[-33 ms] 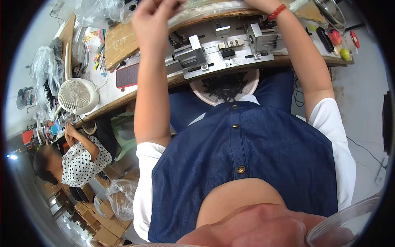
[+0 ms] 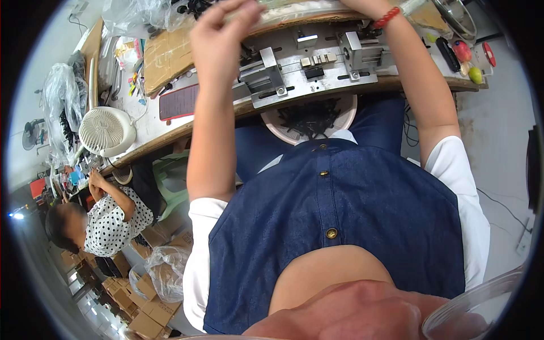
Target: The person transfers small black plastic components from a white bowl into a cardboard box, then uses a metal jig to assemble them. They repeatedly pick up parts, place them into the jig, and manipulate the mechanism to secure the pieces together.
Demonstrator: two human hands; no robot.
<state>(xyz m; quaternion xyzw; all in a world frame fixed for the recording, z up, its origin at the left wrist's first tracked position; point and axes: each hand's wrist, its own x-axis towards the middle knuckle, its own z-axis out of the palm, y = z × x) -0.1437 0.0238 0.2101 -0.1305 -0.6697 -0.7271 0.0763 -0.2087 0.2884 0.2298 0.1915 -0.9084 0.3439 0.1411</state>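
My left hand is raised over the bench at the upper left, beside the metal fixture. Its thumb and fingers curl together in a pinch, blurred by motion; whatever lies between them cannot be made out. My right hand, below a red bead bracelet, reaches past the fixture's far right side, and the top edge cuts off its fingers. On the fixture, two upright metal blocks flank small pale metal pieces and a black block.
A basket of black parts rests at my lap under the bench edge. To the left are a phone, cardboard and a white fan. A co-worker in a dotted shirt sits further left.
My left hand and forearm have shifted slightly right. A small dark piece seen at its fingertips earlier no longer shows. My right arm has barely moved.
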